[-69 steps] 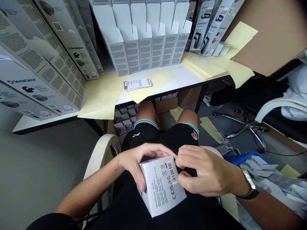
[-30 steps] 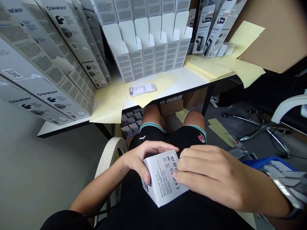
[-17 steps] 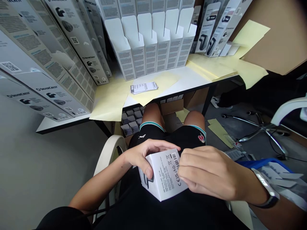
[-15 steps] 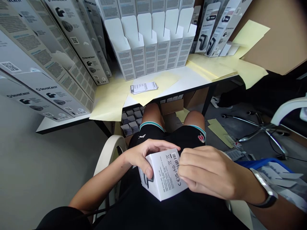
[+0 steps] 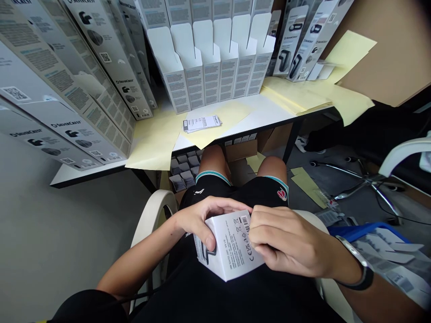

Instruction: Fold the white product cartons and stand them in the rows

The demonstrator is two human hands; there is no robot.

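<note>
Over my lap, a white cardboard box (image 5: 232, 251) with printed text, a barcode and a CE mark on its upper face is tilted toward me. My left hand (image 5: 208, 220) grips it, thumb on the near left side and fingers along the far edge. At the box's right side is my right hand (image 5: 286, 240), its fingers curled closed against the printed face by the barcode. What those fingers pinch, if anything, is hidden behind them. A small stack of printed labels (image 5: 202, 123) lies on the white table (image 5: 188, 142) ahead.
Tall printed boxes (image 5: 90, 130) stand on the table at left, and a row of boxes with raised flaps (image 5: 212, 67) at the back. Yellow paper sheets (image 5: 151, 143) cover parts of the tabletop. A blue container (image 5: 353, 229) with white pieces is at right, near a chair base (image 5: 367, 179).
My right hand and wrist have shifted slightly left, with the fingers still closed at the box's right side. The box and my left hand are almost unchanged.
</note>
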